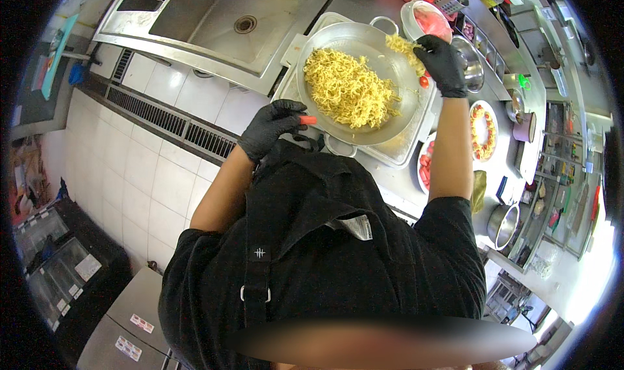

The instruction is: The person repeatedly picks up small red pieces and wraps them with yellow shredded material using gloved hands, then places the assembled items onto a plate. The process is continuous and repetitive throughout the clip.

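Observation:
In front of me, a heap of yellow noodles lies in a wide, shallow two-handled metal pan. My right hand, in a black glove, is closed on a clump of noodles over the pan's right rim. A small round red piece, like a cherry tomato, shows just below those fingers. My left hand, gloved in black too, pinches a short red piece like cut sausage beside the pan's near left rim. Under the pan is a light tray.
More red pieces fill a white dish at the pan's right. Farther right sits an oval plate with a ring of red and yellow bits. A white tub and a steel bowl stand behind my right hand. The sink is at far left.

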Tool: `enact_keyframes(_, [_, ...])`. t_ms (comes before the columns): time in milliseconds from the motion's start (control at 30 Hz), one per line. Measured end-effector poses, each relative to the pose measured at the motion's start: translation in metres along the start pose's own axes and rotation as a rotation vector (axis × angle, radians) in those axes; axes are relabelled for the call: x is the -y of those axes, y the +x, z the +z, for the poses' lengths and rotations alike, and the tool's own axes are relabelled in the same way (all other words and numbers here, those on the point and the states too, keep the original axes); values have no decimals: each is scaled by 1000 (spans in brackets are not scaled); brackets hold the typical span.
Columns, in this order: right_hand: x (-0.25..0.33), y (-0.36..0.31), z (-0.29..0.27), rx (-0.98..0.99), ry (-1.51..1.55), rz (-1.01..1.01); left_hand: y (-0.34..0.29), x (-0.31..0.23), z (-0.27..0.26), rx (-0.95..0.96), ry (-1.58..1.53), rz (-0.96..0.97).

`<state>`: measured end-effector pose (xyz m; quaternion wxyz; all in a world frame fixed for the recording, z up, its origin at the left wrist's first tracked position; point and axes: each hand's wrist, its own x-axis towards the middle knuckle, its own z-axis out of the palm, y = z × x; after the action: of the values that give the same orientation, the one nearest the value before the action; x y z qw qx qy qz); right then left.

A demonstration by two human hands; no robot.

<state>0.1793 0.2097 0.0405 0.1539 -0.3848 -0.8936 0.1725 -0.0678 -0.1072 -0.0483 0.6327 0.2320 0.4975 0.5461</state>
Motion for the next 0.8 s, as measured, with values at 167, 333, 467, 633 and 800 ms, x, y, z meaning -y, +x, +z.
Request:
enact_keyframes(167, [26, -17, -24, -158, 16, -18, 13, -10, 9, -10, 66, 28])
enact_keyframes(333, [25, -34, 16, -104, 33, -71, 26, -10, 17, 32, 169, 132])
enact_keyframes(467, [46, -42, 1, -34, 425, 75, 47, -15, 26, 78, 386, 192])
enact_keyframes(633, [82, -56, -22, -75, 701, 60, 63, -43, 75, -9, 166, 260])
enact_keyframes(800, [101, -57, -32, -29, 845, 24, 80, -41, 105, 25, 781, 528])
